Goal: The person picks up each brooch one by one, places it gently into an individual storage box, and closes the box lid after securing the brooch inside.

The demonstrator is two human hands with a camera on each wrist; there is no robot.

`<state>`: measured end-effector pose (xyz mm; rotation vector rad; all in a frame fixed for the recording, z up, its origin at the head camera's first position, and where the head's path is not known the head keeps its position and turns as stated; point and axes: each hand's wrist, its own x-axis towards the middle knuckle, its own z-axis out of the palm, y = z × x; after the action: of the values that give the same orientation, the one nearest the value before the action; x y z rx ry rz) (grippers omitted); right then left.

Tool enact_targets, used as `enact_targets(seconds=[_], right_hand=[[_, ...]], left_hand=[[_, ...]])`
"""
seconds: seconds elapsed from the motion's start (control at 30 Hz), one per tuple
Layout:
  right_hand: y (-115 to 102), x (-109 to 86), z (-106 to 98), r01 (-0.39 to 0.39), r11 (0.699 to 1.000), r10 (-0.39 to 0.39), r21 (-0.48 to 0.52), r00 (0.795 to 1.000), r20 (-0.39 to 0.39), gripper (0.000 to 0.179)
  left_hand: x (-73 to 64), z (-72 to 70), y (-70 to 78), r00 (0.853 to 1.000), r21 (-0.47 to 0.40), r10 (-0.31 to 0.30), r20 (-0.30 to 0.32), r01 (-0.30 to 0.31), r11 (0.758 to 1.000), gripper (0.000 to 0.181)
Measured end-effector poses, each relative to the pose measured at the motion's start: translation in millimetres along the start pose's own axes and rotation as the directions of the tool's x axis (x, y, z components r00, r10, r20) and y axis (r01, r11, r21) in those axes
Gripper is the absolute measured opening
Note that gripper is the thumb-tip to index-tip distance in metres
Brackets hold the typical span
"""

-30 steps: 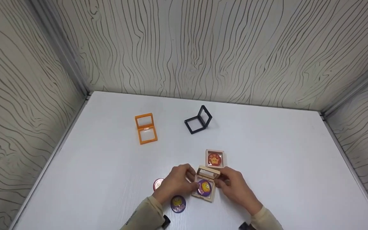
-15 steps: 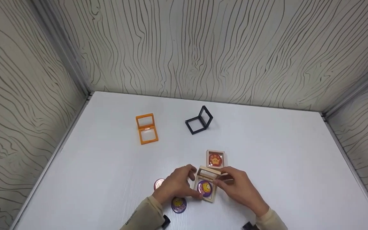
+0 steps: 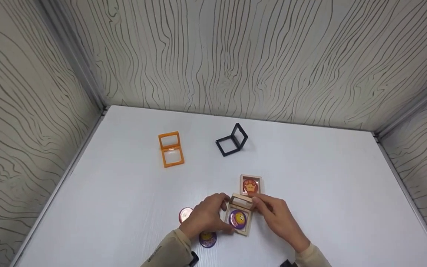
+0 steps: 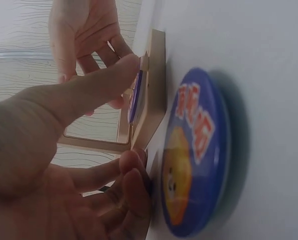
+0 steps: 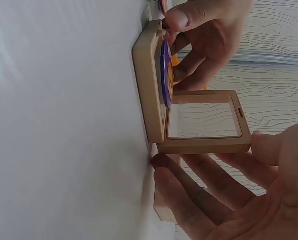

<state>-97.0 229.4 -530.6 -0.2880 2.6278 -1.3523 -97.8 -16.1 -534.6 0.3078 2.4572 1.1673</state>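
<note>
A hinged wooden-coloured display case (image 3: 242,233) lies on the table with its lid (image 5: 206,146) standing up and its base flat. Inside the base rests a purple round badge (image 3: 237,219) with a yellow figure. My left hand (image 3: 207,215) spans the base from the left, thumb at the near edge and fingers at the hinge-side corner. My right hand (image 3: 279,217) pinches the lid's right side between thumb and fingers. Beside my left wrist lies a second purple badge (image 4: 191,155), partly covered by the hand in the head view.
Just behind stands another wooden-coloured case (image 3: 242,182) containing a red star badge (image 3: 250,186). A pinkish badge (image 3: 185,214) shows left of my left hand. Farther back are an orange open case (image 3: 164,159) and a black open case (image 3: 231,152). Patterned panels (image 3: 213,55) wall the table.
My left thumb has shifted from the badge to the near edge of the case. My right thumb has moved up from the hinge area onto the lid. The case stays in place.
</note>
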Motion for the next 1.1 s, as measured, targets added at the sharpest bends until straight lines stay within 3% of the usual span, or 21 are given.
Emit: enact_targets(seconds=[0.23,0.5,0.87,1.1], right_hand=[[-1.7,0.6,-0.4,-0.030,0.999,0.028,0.040,0.999,0.036,0.044],[-1.7,1.9,-3.6,-0.022,0.999,0.018,0.050,0.997,0.077,0.039],[-1.1,2.3,-7.0,0.021,0.999,-0.025,0.038,0.992,0.121,0.034],[-1.1,0.8,-7.7,0.057,0.997,-0.062,0.046,0.992,0.114,0.027]], left_hand=[[-1.2,0.9,-0.2,1.000,-0.077,0.010,0.016,-0.009,0.997,0.083],[0.8,2.0,0.4,1.000,-0.033,0.000,0.019,0.001,0.999,0.087],[0.9,2.9,0.4,0.999,-0.046,-0.033,0.020,0.034,0.998,0.084],[1.2,3.9,-2.1,1.000,-0.031,0.011,-0.007,-0.012,0.999,0.082]])
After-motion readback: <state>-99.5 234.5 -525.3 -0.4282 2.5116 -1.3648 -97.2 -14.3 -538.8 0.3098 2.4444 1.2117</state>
